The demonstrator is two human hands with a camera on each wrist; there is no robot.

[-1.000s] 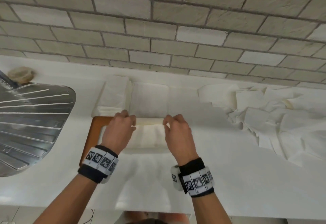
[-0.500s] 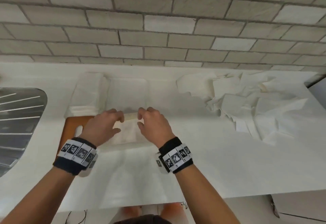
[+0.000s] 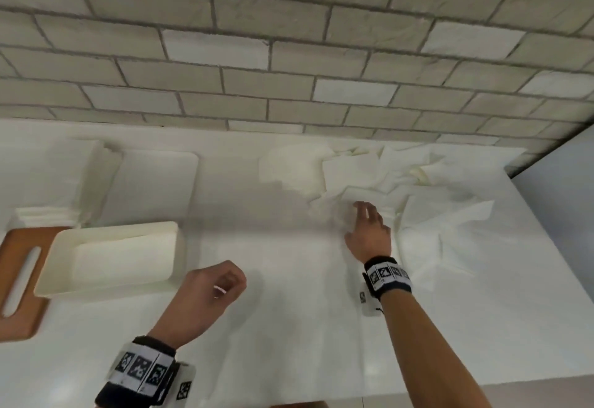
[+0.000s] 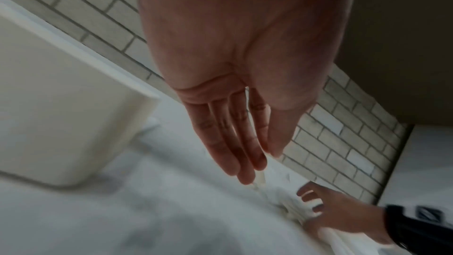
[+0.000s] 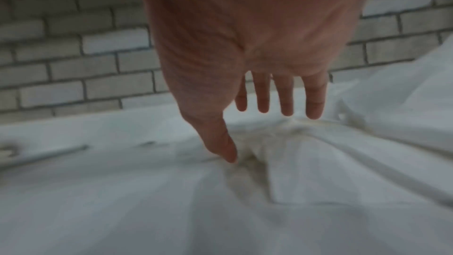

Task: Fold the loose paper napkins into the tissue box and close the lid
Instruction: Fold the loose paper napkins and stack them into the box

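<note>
Reaching out with the right hand [image 3: 369,234] to the pile of loose paper napkins [image 3: 418,189] at the right end of the white counter [image 3: 289,327], having left the tissue box [image 3: 109,256] where both hands were pressing half a second ago. Spreading fingers [image 5: 316,102] straight and apart over the crumpled sheets, thumb tip touching down on a fold, nothing gripped yet. Hanging the left hand [image 3: 212,295] above the bare counter between box and pile, well clear of the box it was on before; looking loosely curled from the head view, fingers [image 4: 232,143] lying together and nearly straight in the wrist view, holding nothing. Sitting open at the left, the box showing folded napkins inside, resting partly on the wooden lid [image 3: 19,279] with its slot. Lying behind the box, a stack of folded napkins [image 3: 93,179]. Backing it all, a pale brick wall [image 3: 289,54].
</note>
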